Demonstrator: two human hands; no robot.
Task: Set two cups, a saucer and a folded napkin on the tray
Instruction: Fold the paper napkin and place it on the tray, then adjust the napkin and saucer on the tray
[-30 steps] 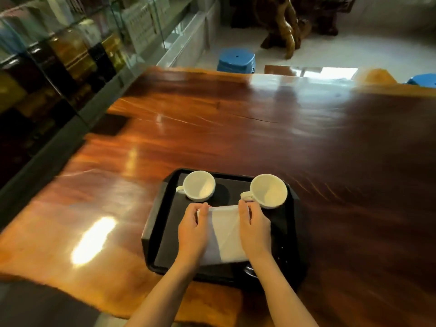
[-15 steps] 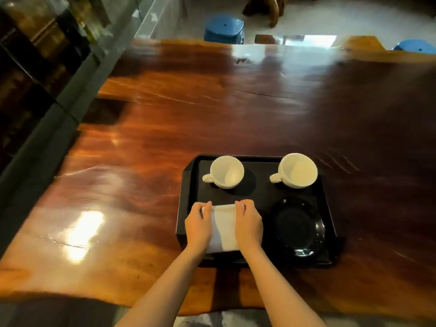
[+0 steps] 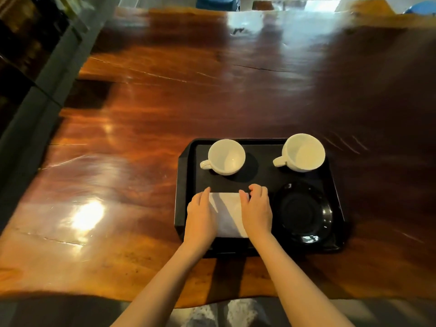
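A black tray (image 3: 186,182) lies on the wooden table near its front edge. Two white cups stand at the tray's back: one cup (image 3: 226,156) on the left, the other cup (image 3: 303,152) on the right, both handles pointing left. A black saucer (image 3: 303,212) rests in the tray's front right corner. A folded white napkin (image 3: 227,214) lies flat in the front left part. My left hand (image 3: 200,214) presses on the napkin's left edge and my right hand (image 3: 257,210) on its right edge, fingers bent at the far corner.
The glossy wooden table (image 3: 165,114) stretches far ahead and to both sides. A dark glass cabinet (image 3: 28,55) runs along the left. A blue stool (image 3: 218,2) stands past the far edge.
The view has tilted down and to the left, so the tray now appears further right and the saucer shows. The napkin has become narrower between my hands, which stay on its edges.
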